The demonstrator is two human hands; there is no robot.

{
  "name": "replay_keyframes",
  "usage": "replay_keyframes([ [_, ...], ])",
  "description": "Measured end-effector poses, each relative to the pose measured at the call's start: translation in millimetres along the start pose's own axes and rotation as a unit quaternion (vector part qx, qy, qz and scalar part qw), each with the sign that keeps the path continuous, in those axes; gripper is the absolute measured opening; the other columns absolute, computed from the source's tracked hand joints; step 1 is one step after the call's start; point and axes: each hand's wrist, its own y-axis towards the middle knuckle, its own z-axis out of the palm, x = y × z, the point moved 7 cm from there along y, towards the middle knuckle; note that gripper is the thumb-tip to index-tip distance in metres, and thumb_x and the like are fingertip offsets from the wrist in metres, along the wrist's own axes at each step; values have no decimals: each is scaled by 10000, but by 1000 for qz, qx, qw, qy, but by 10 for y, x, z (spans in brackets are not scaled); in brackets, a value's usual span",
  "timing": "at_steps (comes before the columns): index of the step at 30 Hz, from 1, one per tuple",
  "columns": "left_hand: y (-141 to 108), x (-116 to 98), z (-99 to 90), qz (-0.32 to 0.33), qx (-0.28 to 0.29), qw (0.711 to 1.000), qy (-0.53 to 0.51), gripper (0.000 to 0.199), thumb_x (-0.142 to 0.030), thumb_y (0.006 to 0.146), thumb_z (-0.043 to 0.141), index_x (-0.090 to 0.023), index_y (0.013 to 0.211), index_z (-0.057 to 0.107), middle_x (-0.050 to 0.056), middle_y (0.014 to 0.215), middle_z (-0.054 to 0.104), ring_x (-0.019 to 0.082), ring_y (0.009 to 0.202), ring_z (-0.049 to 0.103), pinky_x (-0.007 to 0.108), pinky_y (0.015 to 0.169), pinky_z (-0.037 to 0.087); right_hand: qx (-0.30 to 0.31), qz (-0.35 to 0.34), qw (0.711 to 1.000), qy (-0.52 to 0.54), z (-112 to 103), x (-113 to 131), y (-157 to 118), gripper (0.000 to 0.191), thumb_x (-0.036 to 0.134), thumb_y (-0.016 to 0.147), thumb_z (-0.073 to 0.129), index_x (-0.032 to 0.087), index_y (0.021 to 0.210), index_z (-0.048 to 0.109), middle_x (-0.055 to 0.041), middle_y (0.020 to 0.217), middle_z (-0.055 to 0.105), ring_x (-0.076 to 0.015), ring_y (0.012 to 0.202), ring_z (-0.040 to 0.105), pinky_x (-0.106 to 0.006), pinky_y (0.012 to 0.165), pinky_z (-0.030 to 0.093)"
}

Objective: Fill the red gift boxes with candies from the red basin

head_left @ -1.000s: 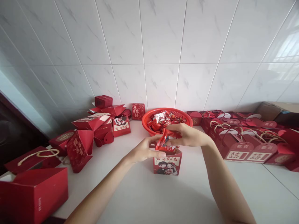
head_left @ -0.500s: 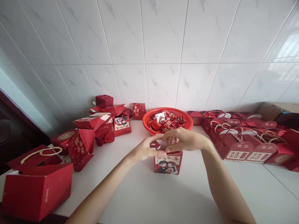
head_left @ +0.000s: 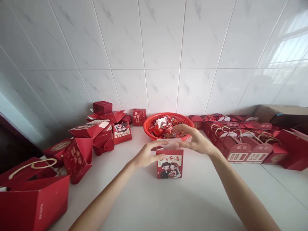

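On the worktop (head_left: 149, 199), the couple-printed gift box (head_left: 169, 167) stands upright just right of the left hand (head_left: 145, 156), which clasps its upper left edge; the right hand (head_left: 198, 140), fingers spread, has its thumb at the raised flap (head_left: 170, 141).

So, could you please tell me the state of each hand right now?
Left hand: closed on the rim of the printed box.
Right hand: open, nothing seen in it, thumb at the raised flap; touch unclear.
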Motion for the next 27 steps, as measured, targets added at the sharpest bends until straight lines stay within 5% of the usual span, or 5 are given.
replay_keyframes([
  [5, 85, 58, -45, 31, -71, 997, 23, 386, -407, 833, 737, -217, 1169, 749, 95, 1296, 720, 306, 1261, 635, 434, 1080, 516, -37, 97, 992, 75, 102, -422, -316, 729, 511, 747, 831, 228, 1356, 545, -123, 1247, 682, -279, 1079, 681, -465, 956, 563],
  [12, 197, -61, 53, 52, -110, 989, -79, 648, -414, 809, 758, -198, 1391, 572, 122, 1229, 737, 292, 1096, 712, 392, 940, 586, -26, 106, 961, 253, 357, -454, -541, 451, 495, 886, 705, 200, 1221, 647, -89, 1150, 730, -249, 1006, 707, -440, 957, 560],
  [20, 91, 75, 346, 59, -89, 993, -58, 196, -378, 840, 708, -195, 879, 648, 32, 932, 721, 187, 856, 704, 293, 776, 595, -111, 92, 976, 165, 335, -381, -859, 318, 452, 954, 620, 207, 1152, 662, -52, 999, 725, -186, 873, 675, -308, 780, 558],
  [24, -13, -12, 342, 114, -46, 992, -40, 224, -349, 842, 711, -207, 1015, 716, 92, 1152, 732, 240, 1105, 683, 348, 939, 577, -198, 102, 970, 95, 52, -363, -1242, 279, 430, 931, 647, 216, 1108, 681, -63, 972, 729, -182, 810, 682, -297, 721, 571],
  [27, -42, -5, 106, 108, -86, 990, -8, 281, -378, 831, 721, -212, 1056, 741, 108, 1159, 744, 250, 1037, 716, 382, 925, 593, -369, 110, 921, 50, -514, -367, -1775, 332, 437, 825, 749, 229, 1079, 699, -77, 1008, 742, -213, 838, 703, -311, 687, 584],
])
